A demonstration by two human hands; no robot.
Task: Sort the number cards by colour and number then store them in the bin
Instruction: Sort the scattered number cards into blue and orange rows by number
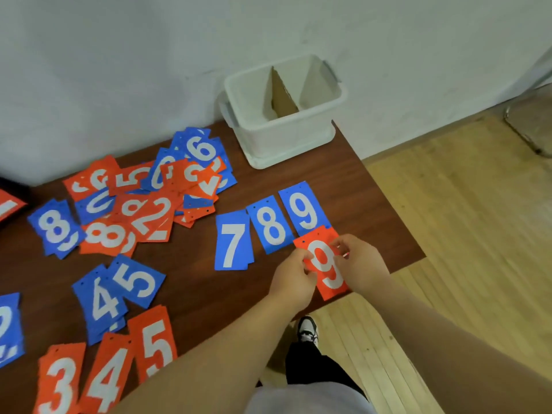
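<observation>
Brown table [194,264] stands against a pale wall [119,70], with a light wood floor [463,234] beside it. A white bin [283,135] sits at the far corner of the table, and a cardboard wall [280,97] splits it inside.

Both hands hold one red 9 card [324,264] at the near right edge of the table. The left hand [294,277] pinches its left side with curled fingers, and the right hand [363,264] pinches its right side. The card's top covers the bottom of a blue 9 card [304,209], and its lower end sticks out past the table edge.

A blue 7 card [231,245], a blue 8 card [270,224] and the blue 9 lie side by side in a row. A mixed heap [149,198] of red and blue cards lies further left, near the wall. Closer in lie a blue 4 [101,297] and a blue 5 [137,280], then a red 3 [59,380], a red 4 [106,377] and a red 5 [155,342].
</observation>
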